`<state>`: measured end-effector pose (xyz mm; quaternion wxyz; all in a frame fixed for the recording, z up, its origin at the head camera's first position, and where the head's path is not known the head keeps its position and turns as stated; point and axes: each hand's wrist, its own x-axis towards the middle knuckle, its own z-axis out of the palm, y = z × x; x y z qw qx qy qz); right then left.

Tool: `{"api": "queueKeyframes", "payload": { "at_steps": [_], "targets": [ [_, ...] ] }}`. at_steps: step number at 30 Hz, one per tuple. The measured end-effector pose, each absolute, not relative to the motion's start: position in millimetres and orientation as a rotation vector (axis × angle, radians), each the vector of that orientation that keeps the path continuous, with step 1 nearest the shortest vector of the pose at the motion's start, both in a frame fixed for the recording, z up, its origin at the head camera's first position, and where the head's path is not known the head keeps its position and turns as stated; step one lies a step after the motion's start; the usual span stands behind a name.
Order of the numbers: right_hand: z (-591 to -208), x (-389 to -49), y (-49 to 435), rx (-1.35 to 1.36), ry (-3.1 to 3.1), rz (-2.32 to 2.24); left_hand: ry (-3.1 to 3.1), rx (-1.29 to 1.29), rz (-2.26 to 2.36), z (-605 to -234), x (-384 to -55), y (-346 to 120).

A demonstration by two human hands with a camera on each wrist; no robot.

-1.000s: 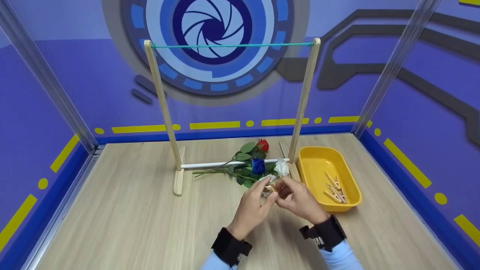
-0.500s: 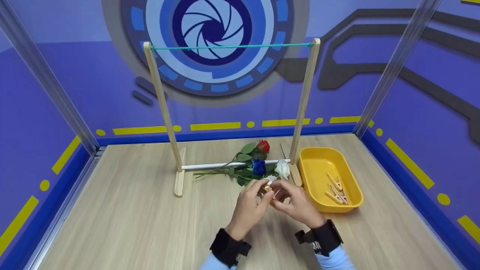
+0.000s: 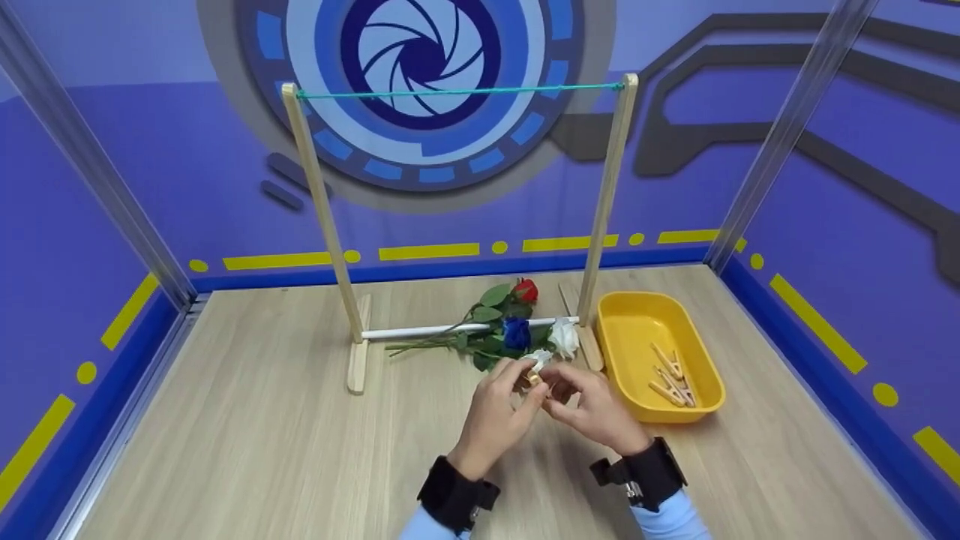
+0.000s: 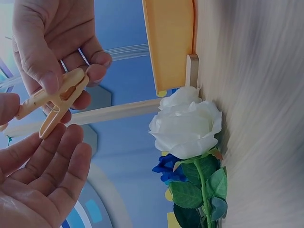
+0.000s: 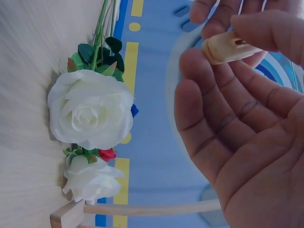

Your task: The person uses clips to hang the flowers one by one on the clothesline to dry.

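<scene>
Just in front of the flowers, both hands hold one light wooden clothespin (image 3: 535, 377). My left hand (image 3: 495, 420) pinches its handle ends between thumb and fingers, as the left wrist view shows on the clothespin (image 4: 64, 105). The thumb and fingers of my right hand (image 3: 596, 409) grip its other end. Beyond the hands lie long-stemmed roses: a red rose (image 3: 526, 290), a blue rose (image 3: 517, 333), a white rose (image 3: 564, 339) and a second white rose (image 3: 538, 358), partly hidden behind the fingers.
A wooden frame (image 3: 322, 202) stands behind, with a teal string (image 3: 465, 92) tied across its top and a white rod (image 3: 412, 330) low down. Right of it is a yellow tray (image 3: 622, 352) holding several clothespins (image 3: 666, 394). Patterned walls enclose the table.
The right hand has shifted slightly left and the fingers of both hands have closed in around the clothespin. During the last half second the hands barely move.
</scene>
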<state>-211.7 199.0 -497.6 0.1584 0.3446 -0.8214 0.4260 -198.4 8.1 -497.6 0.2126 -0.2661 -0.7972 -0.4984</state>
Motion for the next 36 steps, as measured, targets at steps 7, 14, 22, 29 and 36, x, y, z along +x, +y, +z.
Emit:
{"api": "queueKeyframes", "payload": {
  "at_steps": [7,14,22,29,36],
  "targets": [
    [-497.3,-211.2,198.0,0.972,-2.346,1.167,-2.241,-0.742,-1.389,-496.1,-199.1,1.6],
    [-494.0,-210.5,198.9,0.945,-2.327,1.139,-2.313,-0.802,-1.403,-493.0,-200.8,-7.3],
    [-492.6,-209.5,195.6,0.956,-2.331,1.204,-2.411,-0.798,-1.382,-490.9,-200.5,-15.0],
    [-491.5,-205.8,187.2,0.913,-2.379,1.228,-2.416,-0.803,-1.314,-488.1,-200.0,-18.5],
    [-497.9,-206.2,185.4,0.922,-2.427,1.216,-2.455,-0.807,-1.236,-490.6,-197.6,-25.7]
  ]
}}
